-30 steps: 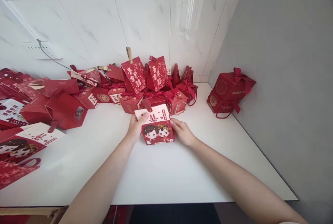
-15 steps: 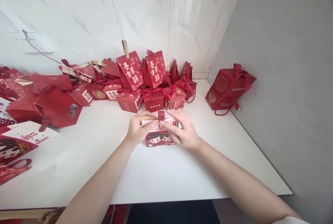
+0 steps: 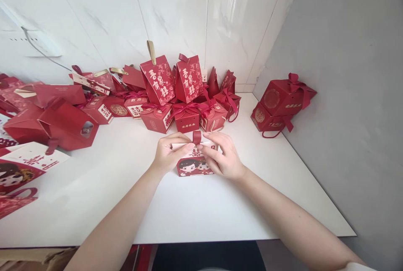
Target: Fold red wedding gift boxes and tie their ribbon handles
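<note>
A red and white gift box (image 3: pixel 195 167) with two cartoon figures stands upright on the white table, between my hands. A short red ribbon loop (image 3: pixel 197 137) sticks up from its top edge. My left hand (image 3: pixel 171 151) grips the top edge at the left, thumb in front and fingers behind. At the right, my right hand (image 3: pixel 222 153) pinches the same top edge close to the loop, its fingers bent. The fingertips of both hands almost meet below the ribbon.
Several red boxes with bows (image 3: pixel 185 118) line the wall, two peaked boxes (image 3: pixel 189 79) on top. More boxes (image 3: pixel 69 124) crowd the left side. Two stacked boxes (image 3: pixel 277 101) stand at the right by a grey panel (image 3: pixel 346 107). The table's front edge (image 3: pixel 201 243) is near me.
The view has shifted slightly, so the background sits a little differently. My right fingers have closed in a little toward the ribbon; both hands stay on the box.
</note>
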